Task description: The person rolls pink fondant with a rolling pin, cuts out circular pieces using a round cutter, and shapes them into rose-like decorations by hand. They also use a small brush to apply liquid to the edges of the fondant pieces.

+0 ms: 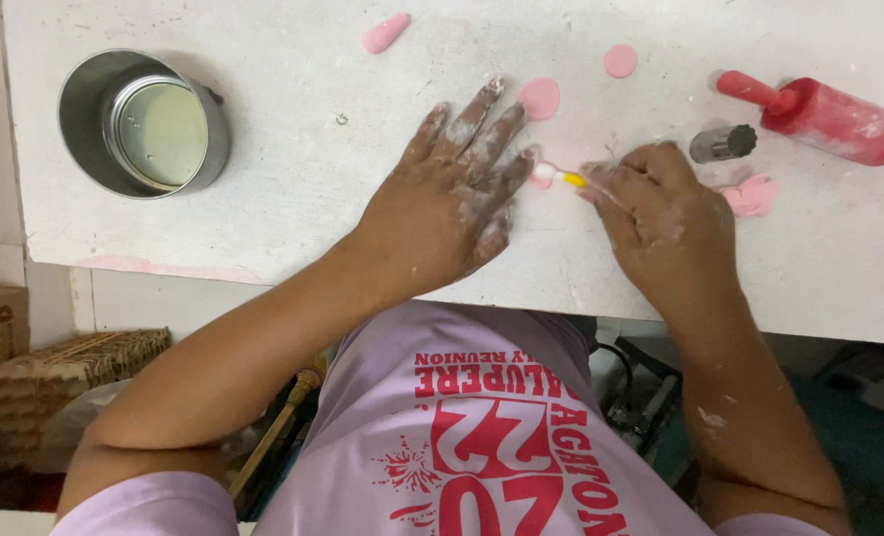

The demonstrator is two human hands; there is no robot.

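My left hand (452,194) lies flat on the white floury table (293,189), fingers spread, fingertips beside a small pink dough disc (539,98). My right hand (660,203) is closed around a thin yellow tool with a white ball tip (557,176). The tip sits close to my left fingers, over a small bit of pink dough (540,183) that is mostly hidden. Both hands are dusted with flour.
A round metal tin (144,124) stands at the left. A red rolling pin (824,114) and a small metal cutter (723,144) lie at the right. More pink dough pieces (385,32) (620,61) (752,196) are scattered about. Woven baskets (60,372) sit below.
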